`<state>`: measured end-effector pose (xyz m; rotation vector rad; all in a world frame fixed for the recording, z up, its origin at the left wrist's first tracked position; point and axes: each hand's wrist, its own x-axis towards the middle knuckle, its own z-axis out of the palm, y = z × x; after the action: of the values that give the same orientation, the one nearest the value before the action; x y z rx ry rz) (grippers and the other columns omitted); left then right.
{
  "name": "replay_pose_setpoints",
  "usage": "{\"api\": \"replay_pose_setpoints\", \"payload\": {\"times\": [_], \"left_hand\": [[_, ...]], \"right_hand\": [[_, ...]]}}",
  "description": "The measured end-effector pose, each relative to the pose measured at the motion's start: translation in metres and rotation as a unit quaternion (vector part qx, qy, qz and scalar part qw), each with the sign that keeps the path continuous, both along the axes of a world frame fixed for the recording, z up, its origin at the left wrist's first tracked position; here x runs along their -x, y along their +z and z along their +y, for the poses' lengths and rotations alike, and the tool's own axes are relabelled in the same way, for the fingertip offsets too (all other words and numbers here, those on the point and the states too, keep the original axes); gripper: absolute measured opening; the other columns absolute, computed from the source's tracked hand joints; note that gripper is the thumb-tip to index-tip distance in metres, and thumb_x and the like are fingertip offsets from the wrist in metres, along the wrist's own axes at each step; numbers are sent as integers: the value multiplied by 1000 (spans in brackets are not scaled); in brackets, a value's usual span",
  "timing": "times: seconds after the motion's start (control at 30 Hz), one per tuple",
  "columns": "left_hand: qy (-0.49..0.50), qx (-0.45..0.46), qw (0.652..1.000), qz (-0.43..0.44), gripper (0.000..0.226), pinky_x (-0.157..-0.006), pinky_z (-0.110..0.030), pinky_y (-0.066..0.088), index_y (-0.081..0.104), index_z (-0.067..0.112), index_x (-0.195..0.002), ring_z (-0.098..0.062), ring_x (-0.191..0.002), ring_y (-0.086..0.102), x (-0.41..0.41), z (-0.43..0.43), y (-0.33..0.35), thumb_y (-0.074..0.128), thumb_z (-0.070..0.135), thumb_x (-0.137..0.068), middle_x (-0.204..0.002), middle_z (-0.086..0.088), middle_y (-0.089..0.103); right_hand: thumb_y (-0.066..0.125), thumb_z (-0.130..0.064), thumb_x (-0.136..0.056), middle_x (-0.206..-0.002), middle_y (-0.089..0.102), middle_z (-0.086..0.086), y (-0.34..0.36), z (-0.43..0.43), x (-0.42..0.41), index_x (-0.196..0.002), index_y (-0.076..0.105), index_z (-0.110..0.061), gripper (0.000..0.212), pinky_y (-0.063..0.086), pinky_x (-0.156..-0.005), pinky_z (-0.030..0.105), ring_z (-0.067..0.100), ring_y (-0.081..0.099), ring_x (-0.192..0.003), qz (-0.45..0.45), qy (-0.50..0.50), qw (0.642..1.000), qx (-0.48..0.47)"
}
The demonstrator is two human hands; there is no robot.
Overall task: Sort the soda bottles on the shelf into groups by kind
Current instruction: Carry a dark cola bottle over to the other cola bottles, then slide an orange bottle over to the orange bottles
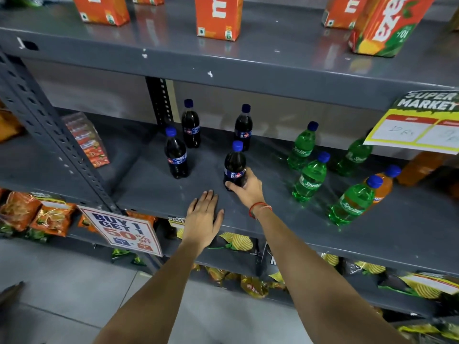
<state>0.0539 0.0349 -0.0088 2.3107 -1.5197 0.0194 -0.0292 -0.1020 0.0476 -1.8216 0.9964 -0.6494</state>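
Several dark cola bottles with blue caps stand on the grey middle shelf (154, 192). My right hand (247, 188) grips the base of the nearest cola bottle (234, 162), which stands upright. Three more cola bottles stand behind and to the left: one (175, 155), one (190, 125) and one (244, 129). Several green Sprite bottles (310, 178) are grouped to the right. An orange soda bottle (386, 182) stands behind the nearest green one (352, 202). My left hand (202, 216) lies flat, palm down, on the shelf's front edge, fingers apart.
Orange juice cartons (218, 17) stand on the upper shelf. A stack of red packets (87, 140) lies at the left. Price signs hang at the right (417, 125) and at the lower left (121, 229). Snack bags (37, 214) fill the lower shelf.
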Motion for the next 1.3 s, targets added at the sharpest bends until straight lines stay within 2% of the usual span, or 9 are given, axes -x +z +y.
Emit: {"api": "replay_pose_setpoints", "payload": {"times": [0.17, 0.33, 0.47, 0.67, 0.8, 0.93, 1.03, 1.17, 1.3], "left_hand": [[2, -2, 1000, -4, 55, -102, -45, 34, 54, 2, -126, -27, -125, 46, -1, -1, 0, 30, 38, -92, -132, -15, 54], [-2, 4, 1000, -12, 55, -102, -46, 34, 54, 1, -125, -29, -124, 47, -4, -1, -2, 30, 38, -91, -132, -17, 54], [13, 22, 1000, -12, 57, -103, -48, 32, 53, 0, -127, -29, -127, 43, 3, -2, -2, 28, 39, -92, -134, -18, 51], [-55, 42, 997, -21, 52, -99, -44, 35, 58, -1, -121, -28, -124, 48, 62, -34, 3, 33, 35, -92, -130, -17, 56], [-129, 14, 990, -46, 53, -99, -43, 38, 61, 0, -115, -28, -122, 50, 126, -76, 9, 33, 38, -92, -126, -16, 59], [-174, -4, 983, -58, 58, -101, -42, 36, 61, -1, -117, -27, -122, 49, 182, -103, 11, 31, 43, -91, -127, -17, 58], [-188, -23, 980, -53, 63, -101, -42, 37, 59, -2, -119, -28, -122, 49, 207, -117, 10, 28, 45, -92, -127, -18, 57], [-186, -40, 980, -62, 64, -100, -40, 37, 55, -3, -122, -29, -123, 48, 218, -121, 8, 27, 45, -91, -129, -19, 56], [-181, -20, 982, -57, 58, -99, -40, 39, 58, -4, -120, -29, -119, 52, 218, -121, 5, 34, 40, -90, -126, -19, 57]], "right_hand": [[83, -21, -64, -103, 69, 13, -10, 0, -7, -104, 57, -8, 50, 52, -88, 35, 25, 64, -98, -18, -76, 996, 33], [86, -23, -60, -106, 68, 12, -13, -2, -11, -105, 55, -10, 56, 52, -90, 38, 25, 63, -101, -27, -82, 996, 20], [84, -33, -63, -116, 63, 11, -10, 2, 15, -116, 55, -10, 65, 48, -96, 37, 24, 57, -111, -16, -58, 997, 47], [74, -28, -78, -101, 66, 12, -26, 25, 125, -99, 64, -8, 31, 50, -87, 40, 28, 61, -98, -28, -150, 980, 129], [65, -29, -82, -89, 64, 11, -37, 14, 206, -91, 63, -10, 21, 53, -73, 46, 26, 61, -83, -38, -245, 961, 126], [66, -11, -83, -86, 64, 17, -34, -21, 266, -87, 62, -6, 8, 51, -75, 45, 30, 59, -81, -35, -326, 937, 121], [68, -10, -81, -96, 65, 21, -30, -52, 288, -96, 61, -2, 18, 43, -79, 31, 35, 60, -92, -16, -335, 937, 99], [75, -15, -74, -107, 63, 21, -32, -83, 291, -110, 57, -3, 42, 45, -89, 38, 36, 58, -105, 10, -297, 951, 81], [78, -17, -70, -121, 55, 19, -28, -100, 280, -125, 48, -5, 63, 39, -97, 33, 31, 49, -117, 24, -253, 965, 64]]}}
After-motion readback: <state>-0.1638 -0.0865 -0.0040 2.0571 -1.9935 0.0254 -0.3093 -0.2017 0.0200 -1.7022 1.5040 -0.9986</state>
